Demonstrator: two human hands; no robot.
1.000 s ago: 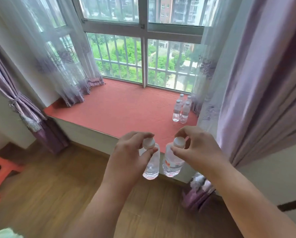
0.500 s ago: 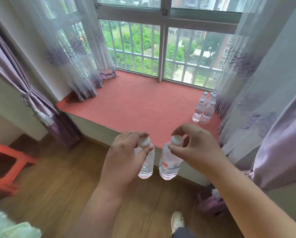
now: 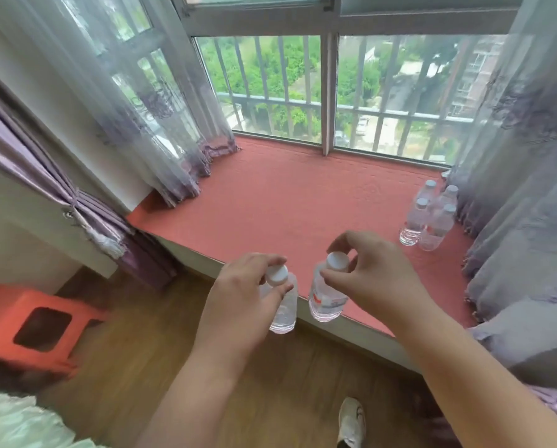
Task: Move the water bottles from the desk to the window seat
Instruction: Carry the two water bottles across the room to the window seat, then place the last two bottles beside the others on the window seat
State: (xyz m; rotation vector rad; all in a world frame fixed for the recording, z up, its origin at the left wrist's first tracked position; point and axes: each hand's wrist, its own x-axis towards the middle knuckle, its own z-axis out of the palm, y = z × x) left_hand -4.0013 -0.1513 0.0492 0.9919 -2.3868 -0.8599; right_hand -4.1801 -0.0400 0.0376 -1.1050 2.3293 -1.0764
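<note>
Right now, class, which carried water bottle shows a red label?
The bottle in the right hand, bottle: its label shows red; the left hand's bottle looks plain and clear.

Red window seat (image 3: 287, 202) carries 4 standing bottles (image 3: 429, 218).

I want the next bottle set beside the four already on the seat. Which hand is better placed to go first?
Right. The right hand holds its bottle over the seat edge, on the side of the four bottles. The left hand holds its bottle over the floor, farther away.
</note>
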